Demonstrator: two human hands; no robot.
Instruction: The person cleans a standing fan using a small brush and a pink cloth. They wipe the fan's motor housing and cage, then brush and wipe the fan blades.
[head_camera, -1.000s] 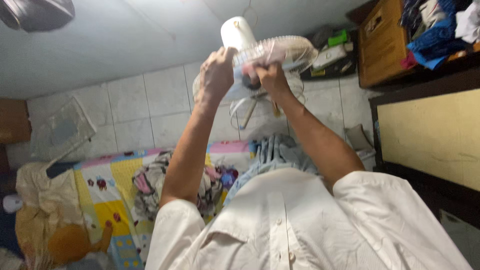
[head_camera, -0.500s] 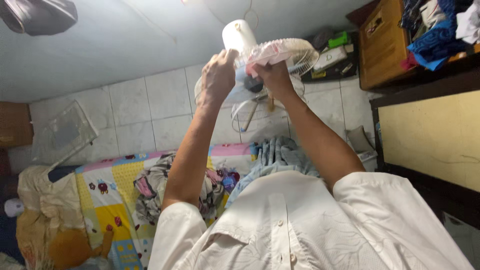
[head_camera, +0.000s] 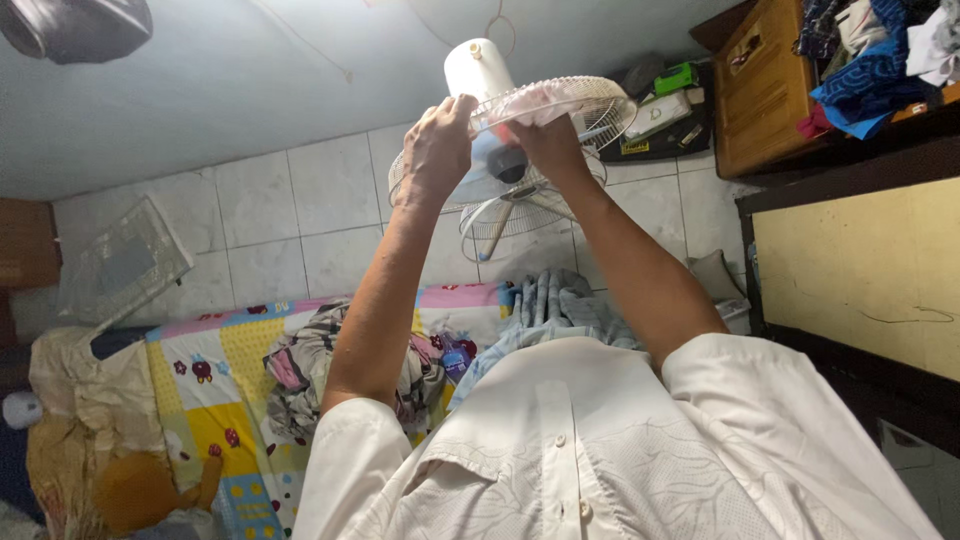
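While both arms reach away from the body, the hands meet at a white fan (head_camera: 500, 130) standing on the tiled floor (head_camera: 280, 215).

Left hand (head_camera: 435, 150): fingers curled over the rim of the fan's wire cage, gripping it beside the white motor housing (head_camera: 472, 68).

Right hand (head_camera: 545, 150): closed on a pinkish cloth (head_camera: 545, 100), pressed against the wire cage near the dark hub; the cloth lies along the cage's upper edge.

Fan: tilted, cage facing the person, blades showing pale behind the wires, stand visible below the hands.

Clothing: white short-sleeved buttoned shirt (head_camera: 600, 450) fills the lower middle of the view.

Bedding: patchwork quilt (head_camera: 215, 380) in yellow, pink and blue, with a crumpled patterned garment (head_camera: 300, 370) on it; a light blue striped cloth (head_camera: 555, 305) bunched just beside it, near the shirt.

Other items: wire rack (head_camera: 120, 265) leaning by the floor tiles; wooden cabinet (head_camera: 765, 85) with heaped blue and white clothes (head_camera: 870, 60); orange soft toy (head_camera: 145, 485) at the lower corner; small green and white items (head_camera: 665, 100) on a dark tray behind the fan.
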